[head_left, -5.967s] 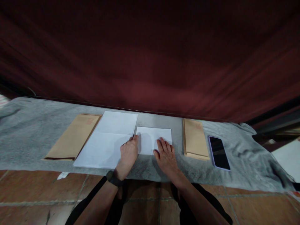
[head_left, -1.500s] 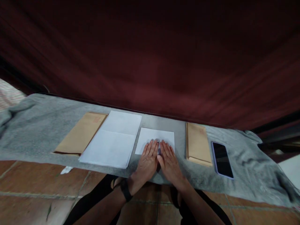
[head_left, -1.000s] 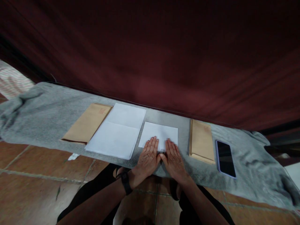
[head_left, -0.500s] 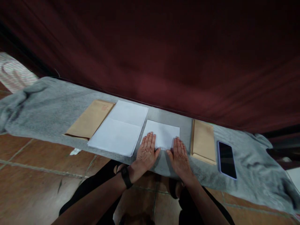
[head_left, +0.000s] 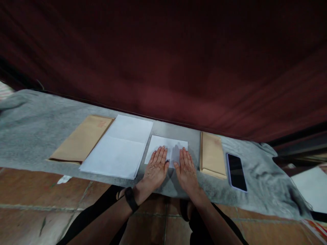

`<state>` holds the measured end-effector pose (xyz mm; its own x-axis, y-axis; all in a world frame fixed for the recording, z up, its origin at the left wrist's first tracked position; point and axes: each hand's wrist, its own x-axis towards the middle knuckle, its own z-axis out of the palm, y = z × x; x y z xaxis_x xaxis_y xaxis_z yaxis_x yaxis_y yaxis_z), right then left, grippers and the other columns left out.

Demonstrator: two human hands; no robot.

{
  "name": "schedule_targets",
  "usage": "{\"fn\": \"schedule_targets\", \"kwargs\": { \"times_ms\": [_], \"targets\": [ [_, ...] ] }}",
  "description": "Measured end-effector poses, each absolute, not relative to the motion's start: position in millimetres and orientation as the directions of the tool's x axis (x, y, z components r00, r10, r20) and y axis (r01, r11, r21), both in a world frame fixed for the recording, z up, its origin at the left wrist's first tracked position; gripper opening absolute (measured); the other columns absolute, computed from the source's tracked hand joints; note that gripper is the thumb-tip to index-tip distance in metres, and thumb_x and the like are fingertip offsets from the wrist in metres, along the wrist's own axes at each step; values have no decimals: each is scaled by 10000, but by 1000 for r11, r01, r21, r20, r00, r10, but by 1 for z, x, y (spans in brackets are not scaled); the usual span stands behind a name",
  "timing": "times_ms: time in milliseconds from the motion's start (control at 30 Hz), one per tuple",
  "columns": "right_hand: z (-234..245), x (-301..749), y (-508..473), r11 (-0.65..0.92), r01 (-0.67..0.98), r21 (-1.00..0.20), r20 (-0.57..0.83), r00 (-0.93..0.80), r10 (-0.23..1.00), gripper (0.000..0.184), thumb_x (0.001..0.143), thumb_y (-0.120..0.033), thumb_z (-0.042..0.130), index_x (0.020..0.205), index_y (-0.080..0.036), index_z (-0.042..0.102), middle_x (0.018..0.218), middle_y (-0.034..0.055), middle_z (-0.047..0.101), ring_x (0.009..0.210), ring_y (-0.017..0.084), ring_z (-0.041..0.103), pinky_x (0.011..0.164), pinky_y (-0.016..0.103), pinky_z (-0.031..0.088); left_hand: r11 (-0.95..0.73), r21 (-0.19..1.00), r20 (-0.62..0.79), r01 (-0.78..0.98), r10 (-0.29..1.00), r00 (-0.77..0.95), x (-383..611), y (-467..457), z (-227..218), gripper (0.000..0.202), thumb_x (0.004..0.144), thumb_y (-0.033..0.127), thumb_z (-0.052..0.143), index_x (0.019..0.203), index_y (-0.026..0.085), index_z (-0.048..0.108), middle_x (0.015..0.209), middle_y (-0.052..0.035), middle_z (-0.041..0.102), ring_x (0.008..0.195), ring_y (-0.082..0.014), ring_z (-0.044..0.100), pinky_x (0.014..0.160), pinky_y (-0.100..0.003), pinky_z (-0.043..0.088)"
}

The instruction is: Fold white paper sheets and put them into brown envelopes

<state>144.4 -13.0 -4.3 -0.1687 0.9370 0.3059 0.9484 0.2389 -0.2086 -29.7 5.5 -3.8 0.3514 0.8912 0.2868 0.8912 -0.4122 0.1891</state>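
A folded white sheet of paper (head_left: 166, 141) lies on the grey cloth in front of me. My left hand (head_left: 156, 166) is over its left part, fingers stretched out and palm down. Over its right part is my right hand (head_left: 187, 170), also with straight fingers, and a shadow falls on the paper between the two. Neither hand grips anything. Left of the folded sheet lies a stack of larger white paper (head_left: 116, 149) with a crease across its middle.
Brown envelopes (head_left: 79, 139) with red print lie beside the stack, partly under it. More brown envelopes (head_left: 212, 154) and a phone (head_left: 236, 172) in a purple case are at the right. Behind the grey cloth (head_left: 51, 115) rises a dark red surface (head_left: 163, 68).
My hands now sit slightly lifted or farther up the folded sheet, with a shadow showing between them. The whole view has shifted, so the things on the cloth appear farther left.
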Motion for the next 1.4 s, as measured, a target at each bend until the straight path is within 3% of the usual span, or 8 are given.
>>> {"fn": "schedule_targets", "kwargs": {
  "times_ms": [167, 367, 600, 800, 1067, 1167, 1300, 1400],
  "targets": [
    [-2, 125, -7, 330, 902, -279, 211, -278, 937, 611, 1077, -423, 240, 1597, -105, 212, 1648, 130, 258, 1537, 233, 205, 1243, 465, 253, -472, 165, 213, 866, 875, 436, -23, 16, -9, 589, 990, 174, 304, 1573, 102, 269, 1641, -110, 293, 1537, -234, 204, 1254, -462, 223],
    [-6, 118, 8, 262, 920, -292, 148, -227, 963, 588, 1080, -411, 222, 1567, -92, 308, 1634, 133, 291, 1529, 236, 232, 1249, 469, 217, -441, 140, 138, 886, 895, 424, -22, 38, -10, 554, 997, 190, 313, 1543, 112, 364, 1637, -98, 298, 1534, -255, 216, 1256, -472, 213],
    [-18, 127, 24, 209, 947, -244, 223, -155, 962, 571, 1069, -398, 310, 1567, -120, 320, 1619, 133, 325, 1511, 249, 285, 1228, 470, 236, -318, 173, 137, 932, 945, 297, -20, 58, -2, 557, 1015, 264, 294, 1527, 63, 383, 1611, -141, 330, 1518, -273, 265, 1247, -470, 225],
    [-24, 144, 35, 102, 976, -191, 274, -47, 961, 594, 1060, -403, 328, 1549, -67, 349, 1590, 175, 370, 1480, 275, 346, 1212, 465, 265, -240, 202, 189, 950, 961, 202, -20, 67, -5, 571, 1016, 290, 298, 1500, 8, 408, 1577, -185, 381, 1497, -284, 316, 1241, -451, 228],
    [-22, 153, 35, -6, 971, -238, 295, 79, 952, 599, 1059, -399, 334, 1515, -15, 392, 1567, 226, 390, 1473, 302, 351, 1205, 483, 276, -152, 241, 221, 959, 970, 99, -23, 71, -2, 572, 1007, 289, 315, 1456, -38, 453, 1530, -244, 433, 1469, -324, 366, 1214, -481, 278],
    [-11, 150, 40, -3, 955, -296, 269, 86, 959, 599, 1069, -391, 267, 1520, -14, 382, 1579, 206, 376, 1495, 292, 309, 1216, 494, 253, -224, 246, 238, 943, 957, 165, -16, 69, -1, 557, 1014, 289, 316, 1468, -4, 452, 1554, -212, 415, 1484, -313, 341, 1224, -484, 264],
    [4, 138, 49, 130, 908, -398, 201, -52, 978, 574, 1076, -385, 186, 1547, -112, 368, 1612, 104, 350, 1517, 222, 267, 1240, 449, 219, -408, 228, 219, 884, 906, 361, -3, 64, -3, 519, 1010, 245, 334, 1497, 107, 448, 1578, -120, 416, 1502, -268, 312, 1230, -467, 266],
    [6, 126, 54, 147, 882, -447, 114, -107, 988, 583, 1077, -394, 143, 1547, -138, 375, 1608, 79, 363, 1514, 190, 275, 1248, 420, 201, -459, 189, 184, 868, 885, 427, 4, 62, -7, 549, 982, 192, 360, 1526, 130, 405, 1585, -122, 404, 1507, -270, 300, 1227, -490, 260]
  ]
}}
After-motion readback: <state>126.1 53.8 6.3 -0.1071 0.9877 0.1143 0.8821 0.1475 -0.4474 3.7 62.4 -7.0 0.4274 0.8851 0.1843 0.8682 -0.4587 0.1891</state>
